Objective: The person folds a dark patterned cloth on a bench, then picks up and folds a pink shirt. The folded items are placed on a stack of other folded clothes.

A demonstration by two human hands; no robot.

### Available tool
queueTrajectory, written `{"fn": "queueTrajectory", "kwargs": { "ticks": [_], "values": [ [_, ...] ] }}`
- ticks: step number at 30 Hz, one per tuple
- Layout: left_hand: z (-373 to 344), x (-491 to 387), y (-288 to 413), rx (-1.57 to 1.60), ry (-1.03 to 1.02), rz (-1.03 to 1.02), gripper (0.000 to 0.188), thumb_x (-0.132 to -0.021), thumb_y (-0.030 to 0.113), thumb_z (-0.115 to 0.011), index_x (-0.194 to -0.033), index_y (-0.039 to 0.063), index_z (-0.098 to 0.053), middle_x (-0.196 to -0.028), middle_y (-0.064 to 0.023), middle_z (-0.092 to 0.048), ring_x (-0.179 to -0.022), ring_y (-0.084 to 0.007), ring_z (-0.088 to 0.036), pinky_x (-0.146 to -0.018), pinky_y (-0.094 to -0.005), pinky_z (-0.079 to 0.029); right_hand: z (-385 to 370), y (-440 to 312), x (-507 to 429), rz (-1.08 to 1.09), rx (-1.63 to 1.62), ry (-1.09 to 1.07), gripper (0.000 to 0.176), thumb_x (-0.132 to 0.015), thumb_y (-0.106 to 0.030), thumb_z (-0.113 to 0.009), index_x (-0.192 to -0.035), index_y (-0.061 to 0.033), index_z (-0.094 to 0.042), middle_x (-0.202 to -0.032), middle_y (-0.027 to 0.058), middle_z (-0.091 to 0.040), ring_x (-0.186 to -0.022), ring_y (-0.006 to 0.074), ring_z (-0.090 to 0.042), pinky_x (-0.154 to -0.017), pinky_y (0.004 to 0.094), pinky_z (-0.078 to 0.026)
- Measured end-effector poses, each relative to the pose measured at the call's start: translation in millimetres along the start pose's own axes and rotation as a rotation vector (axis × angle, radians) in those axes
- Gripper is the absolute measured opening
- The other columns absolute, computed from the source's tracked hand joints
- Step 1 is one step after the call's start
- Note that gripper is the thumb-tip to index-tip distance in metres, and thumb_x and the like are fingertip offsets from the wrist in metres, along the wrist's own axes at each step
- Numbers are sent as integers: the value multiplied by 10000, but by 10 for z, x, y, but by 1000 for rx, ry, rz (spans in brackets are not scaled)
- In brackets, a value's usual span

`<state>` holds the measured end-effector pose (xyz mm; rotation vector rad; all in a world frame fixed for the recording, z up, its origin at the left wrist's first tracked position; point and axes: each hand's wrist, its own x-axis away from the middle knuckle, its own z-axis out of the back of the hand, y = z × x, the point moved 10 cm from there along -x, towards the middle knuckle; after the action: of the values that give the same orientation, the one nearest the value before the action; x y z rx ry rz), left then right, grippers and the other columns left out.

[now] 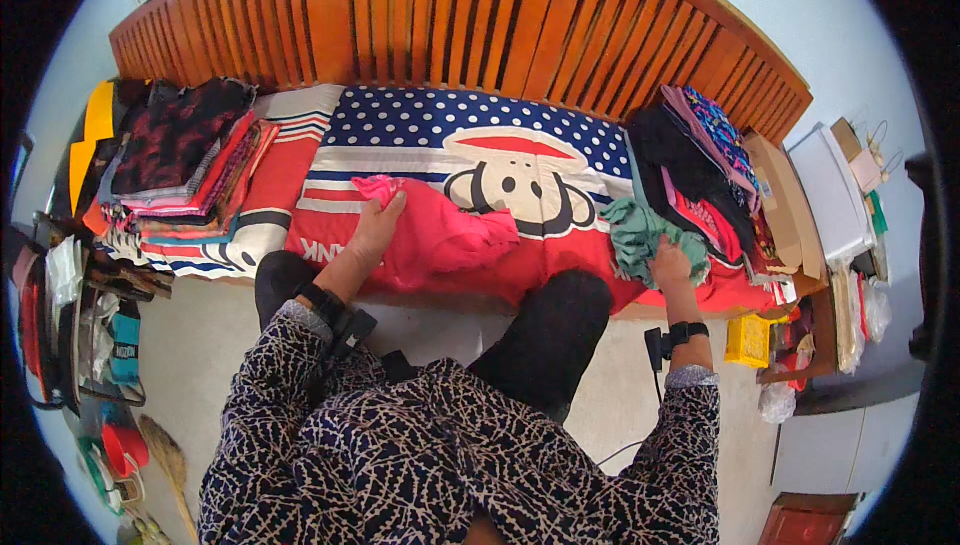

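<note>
My left hand [382, 224] grips one end of a bright pink garment [442, 233], its thumb on top of the cloth. The garment lies crumpled over a red, white and blue blanket [409, 124] with a cartoon face on it. At the right, my right hand [670, 260] is on a crumpled green garment [637, 233], its fingers closed on the cloth. Just beyond that hand is a pile of dark, pink and patterned clothes [690, 162]. A stack of folded clothes [184, 155] stands at the far left of the wooden bench.
A slatted wooden backrest [450, 12] runs behind the blanket. An open cardboard box [784, 200] is at the right end, with a yellow basket [747, 341] below. Bags [64, 275] hang at the left above a red bucket [124, 449] and a broom [165, 451]. A cable trails by my right wrist.
</note>
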<state>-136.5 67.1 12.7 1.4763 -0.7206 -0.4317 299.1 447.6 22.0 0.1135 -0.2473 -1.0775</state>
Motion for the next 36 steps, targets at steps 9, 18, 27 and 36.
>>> {"fn": "queueTrajectory", "kwargs": {
  "ticks": [9, 18, 27, 36],
  "values": [
    [-245, -128, 783, 159, -201, -13, 454, -1005, 368, -496, -1276, 10, -560, -1185, -71, -622, -1110, -141, -563, -951, -278, -448, 989, -230, 35, -70, -9, 490, 370, -859, -228, -596, -1151, -10, -525, -1156, 242, -588, -1095, 387, -577, -889, 473, -501],
    [-652, -67, 1522, 2, -324, -196, 465, -1020, 388, -468, -1088, -39, -636, -931, -22, -640, -874, -70, -557, -772, -255, -475, 2035, -2890, 1370, 848, -632, 520, 771, -751, -306, -801, -1339, 15, -417, -1288, 226, -508, -1208, 384, -505, -993, 424, -443],
    [-498, 112, 1891, -265, -269, -336, 444, -1012, 405, -475, -1085, -4, -632, -999, -44, -649, -906, -117, -575, -794, -303, -476, 1835, -3398, 1174, 657, -1114, 276, 480, -845, -114, -655, -1289, -6, -509, -1109, 260, -617, -1055, 415, -599, -940, 445, -467],
    [-5, -177, 1499, -123, -258, -123, 372, -996, 317, -520, -1089, -16, -658, -1021, -48, -674, -905, -142, -625, -812, -297, -497, 1368, -2988, 510, 420, -2021, -76, 319, -977, -252, -537, -1170, -15, -629, -1067, 57, -670, -917, 172, -637, -806, 308, -511]
  ]
}}
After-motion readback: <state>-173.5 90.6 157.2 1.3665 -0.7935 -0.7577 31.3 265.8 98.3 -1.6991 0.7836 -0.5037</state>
